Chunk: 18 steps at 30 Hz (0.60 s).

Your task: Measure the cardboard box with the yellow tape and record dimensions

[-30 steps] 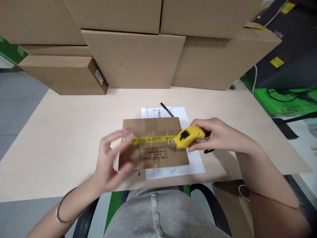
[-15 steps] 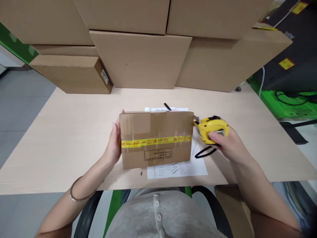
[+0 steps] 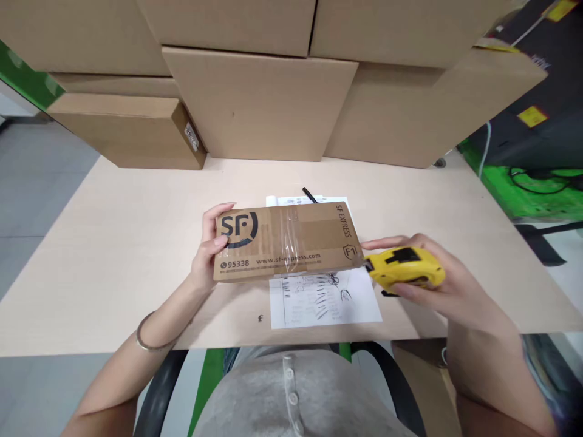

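Note:
A small brown cardboard box (image 3: 268,243), printed with SF Express lettering and taped across its middle, is tilted above the desk. My left hand (image 3: 210,249) grips its left end, thumb on the printed face. In my right hand (image 3: 428,279) is a yellow and black tape measure (image 3: 407,267), its nose close to the box's lower right corner. The right index finger reaches to the box's right edge. Under the box lie white sheets of paper (image 3: 319,303) with handwritten marks, partly hidden. A black pen (image 3: 310,195) rests behind the box.
Large cardboard boxes (image 3: 259,109) form a wall along the back of the desk (image 3: 136,243). A flat carton (image 3: 132,130) stands at the back left. Dark cartons (image 3: 537,91) and a green surface (image 3: 532,191) with cables are at the right.
The box has been turned, so its SF Express face shows instead of the side with yellow tape. My right hand and the tape measure have shifted down and slightly right.

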Available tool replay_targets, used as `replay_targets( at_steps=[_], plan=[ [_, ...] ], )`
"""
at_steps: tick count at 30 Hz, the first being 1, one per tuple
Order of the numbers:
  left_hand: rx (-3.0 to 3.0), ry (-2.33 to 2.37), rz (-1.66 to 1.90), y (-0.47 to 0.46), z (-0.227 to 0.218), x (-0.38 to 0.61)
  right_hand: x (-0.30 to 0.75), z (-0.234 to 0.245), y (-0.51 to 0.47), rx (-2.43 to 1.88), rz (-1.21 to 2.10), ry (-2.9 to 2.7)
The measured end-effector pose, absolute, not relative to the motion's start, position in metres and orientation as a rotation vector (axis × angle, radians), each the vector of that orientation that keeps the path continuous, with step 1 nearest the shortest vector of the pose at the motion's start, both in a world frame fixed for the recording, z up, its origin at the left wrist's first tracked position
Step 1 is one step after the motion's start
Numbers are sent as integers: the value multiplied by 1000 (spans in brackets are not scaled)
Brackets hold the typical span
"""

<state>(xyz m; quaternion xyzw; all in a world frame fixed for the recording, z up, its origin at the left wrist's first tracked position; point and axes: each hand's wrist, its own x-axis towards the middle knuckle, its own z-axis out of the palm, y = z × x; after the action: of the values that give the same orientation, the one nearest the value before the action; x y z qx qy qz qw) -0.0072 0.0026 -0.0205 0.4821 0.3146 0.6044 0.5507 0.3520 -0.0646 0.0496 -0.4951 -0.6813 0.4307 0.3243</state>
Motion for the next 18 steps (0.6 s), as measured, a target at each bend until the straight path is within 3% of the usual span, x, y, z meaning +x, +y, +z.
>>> replay_targets(
  at_steps=[7,13,18],
  plan=[
    [1082,717,1494,7,-20,-3,277,98,-13,-1144,714,-2286],
    [1001,720,1458,7,-22,-4,196,108,35,-756,672,-2639],
    [944,741,1455,6,-22,-4,176,104,45,-732,710,-2654]
  ],
)
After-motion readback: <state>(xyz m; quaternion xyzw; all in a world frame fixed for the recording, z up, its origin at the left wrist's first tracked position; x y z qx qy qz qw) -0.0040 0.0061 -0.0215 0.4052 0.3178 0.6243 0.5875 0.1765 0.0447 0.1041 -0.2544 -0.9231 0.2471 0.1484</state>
